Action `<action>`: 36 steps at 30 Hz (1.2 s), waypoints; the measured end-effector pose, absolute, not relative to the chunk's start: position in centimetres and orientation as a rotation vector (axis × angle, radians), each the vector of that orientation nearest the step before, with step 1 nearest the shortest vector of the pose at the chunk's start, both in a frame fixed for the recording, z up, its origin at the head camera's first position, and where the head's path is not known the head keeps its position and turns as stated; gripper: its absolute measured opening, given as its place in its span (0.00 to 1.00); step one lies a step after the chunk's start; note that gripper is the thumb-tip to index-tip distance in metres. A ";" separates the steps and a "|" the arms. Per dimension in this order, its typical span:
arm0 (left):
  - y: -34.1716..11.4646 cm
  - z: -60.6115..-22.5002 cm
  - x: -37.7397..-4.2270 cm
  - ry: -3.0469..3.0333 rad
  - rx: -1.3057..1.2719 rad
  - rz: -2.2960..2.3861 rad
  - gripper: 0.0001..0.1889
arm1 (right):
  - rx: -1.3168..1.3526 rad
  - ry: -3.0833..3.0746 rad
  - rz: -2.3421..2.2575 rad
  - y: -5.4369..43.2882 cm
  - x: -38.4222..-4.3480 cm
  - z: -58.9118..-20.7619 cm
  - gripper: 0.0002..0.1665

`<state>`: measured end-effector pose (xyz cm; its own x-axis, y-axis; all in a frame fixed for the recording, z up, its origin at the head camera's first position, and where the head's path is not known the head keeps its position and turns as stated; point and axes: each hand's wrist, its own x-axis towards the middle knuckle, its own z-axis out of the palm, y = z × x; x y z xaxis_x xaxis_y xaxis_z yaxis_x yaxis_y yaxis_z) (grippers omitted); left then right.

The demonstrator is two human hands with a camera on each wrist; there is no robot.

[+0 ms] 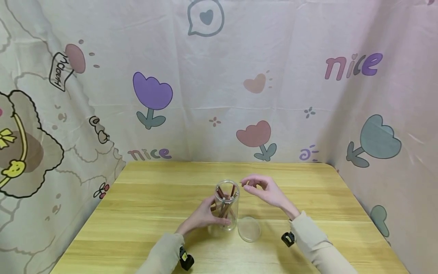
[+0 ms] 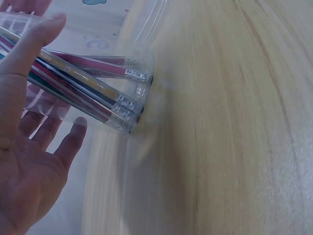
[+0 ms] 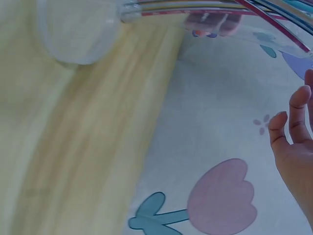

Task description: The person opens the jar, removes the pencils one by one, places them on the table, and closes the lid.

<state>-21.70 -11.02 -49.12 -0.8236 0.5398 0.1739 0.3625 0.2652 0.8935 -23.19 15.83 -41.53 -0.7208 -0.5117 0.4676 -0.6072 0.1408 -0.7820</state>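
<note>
A tall clear jar (image 1: 233,217) stands on the table with several pencils (image 1: 224,208) leaning inside it. My left hand (image 1: 202,216) grips the jar low on its left side, thumb across the near face. In the left wrist view, the pencils (image 2: 80,81) show metal-banded ends at the jar's base, with thumb and fingers on opposite sides of the jar. Just right of the jar's open mouth, my right hand (image 1: 266,191) hovers with loosely bent fingers and nothing in them. The round clear lid (image 1: 249,229) lies flat beside the jar's base.
The wood-grain table (image 1: 147,205) runs back to a printed cloth (image 1: 205,87) hanging behind it and at both sides. A small black device sits at each wrist, one by the left sleeve (image 1: 164,249) and one by the right sleeve (image 1: 315,238).
</note>
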 end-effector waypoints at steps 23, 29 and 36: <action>-11.1 -49.3 -21.7 2.370 0.846 1.595 0.42 | 1.509 -2.553 1.479 13.6 -26.7 -37.3 0.07; -11.1 -49.2 -21.7 2.360 0.853 1.596 0.42 | 1.635 -2.645 1.441 13.2 -27.6 -36.3 0.08; -11.2 -49.1 -21.7 2.370 0.858 1.582 0.42 | 1.677 -2.747 1.532 13.1 -28.7 -35.9 0.08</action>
<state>-21.66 -11.16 -49.07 -0.8212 0.5438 0.1730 0.3683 0.2735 0.8885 -28.74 13.08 -35.86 -0.4888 -0.8696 0.0701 -0.5167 0.2238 -0.8264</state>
